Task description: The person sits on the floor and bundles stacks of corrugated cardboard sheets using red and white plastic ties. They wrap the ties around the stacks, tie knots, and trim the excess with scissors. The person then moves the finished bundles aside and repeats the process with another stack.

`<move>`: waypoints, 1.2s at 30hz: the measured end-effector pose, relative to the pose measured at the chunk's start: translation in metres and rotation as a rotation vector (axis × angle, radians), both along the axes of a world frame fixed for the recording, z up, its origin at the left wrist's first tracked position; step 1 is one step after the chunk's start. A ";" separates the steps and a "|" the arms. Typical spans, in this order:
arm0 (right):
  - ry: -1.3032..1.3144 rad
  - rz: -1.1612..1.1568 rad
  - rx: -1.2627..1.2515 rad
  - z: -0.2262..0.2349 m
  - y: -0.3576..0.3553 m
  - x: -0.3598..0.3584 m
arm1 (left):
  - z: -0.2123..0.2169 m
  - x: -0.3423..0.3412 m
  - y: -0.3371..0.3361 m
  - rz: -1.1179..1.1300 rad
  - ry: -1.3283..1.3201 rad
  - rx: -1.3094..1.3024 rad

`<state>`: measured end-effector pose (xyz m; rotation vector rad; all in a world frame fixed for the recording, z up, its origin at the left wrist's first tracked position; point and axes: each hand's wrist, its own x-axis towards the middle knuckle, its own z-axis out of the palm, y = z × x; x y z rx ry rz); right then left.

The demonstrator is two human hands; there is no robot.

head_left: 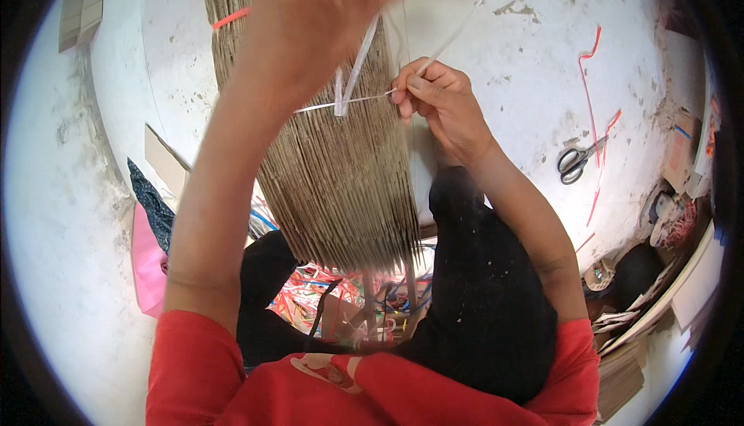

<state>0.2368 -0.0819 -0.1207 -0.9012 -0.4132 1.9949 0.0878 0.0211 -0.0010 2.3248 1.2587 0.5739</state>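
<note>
A long bundle of thin brown cardboard pieces, stacked edge up, stretches away from between my legs. Around it runs a white plastic strip, with a folded loop rising from its middle. My right hand, at the bundle's right edge, pinches the strip between thumb and fingers; a free length curves up from there. My left hand is raised over the far part of the bundle and smeared by motion. White strip shows beside its fingers, but its grip is unclear. A red strip crosses the bundle farther off.
Black-handled scissors lie on the pale floor at right, beside a thin red strip. Colourful strip scraps heap below the bundle. Cardboard sheets stand at far right. A pink item and dark cloth lie left.
</note>
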 end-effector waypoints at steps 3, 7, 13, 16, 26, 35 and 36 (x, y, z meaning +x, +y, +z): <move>-0.088 0.062 0.137 0.002 0.002 0.005 | -0.038 -0.013 -0.038 -0.215 0.115 -0.055; -0.108 0.078 0.202 -0.003 0.001 0.006 | -0.046 -0.017 -0.049 -0.230 0.171 -0.186; -0.017 0.054 -0.003 -0.002 0.005 0.003 | -0.052 -0.022 -0.070 -0.043 -0.003 -0.326; 0.002 0.183 0.083 -0.008 0.011 0.015 | -0.046 -0.027 -0.070 0.092 -0.277 -0.740; -0.378 0.045 0.286 0.004 -0.003 0.003 | -0.057 -0.026 -0.062 -0.068 -0.002 -0.489; -0.795 -0.119 0.422 0.008 -0.006 -0.017 | -0.065 -0.025 -0.061 -0.051 -0.030 -0.466; -0.746 -0.111 0.363 0.008 -0.006 -0.017 | -0.068 -0.026 -0.061 -0.047 -0.078 -0.450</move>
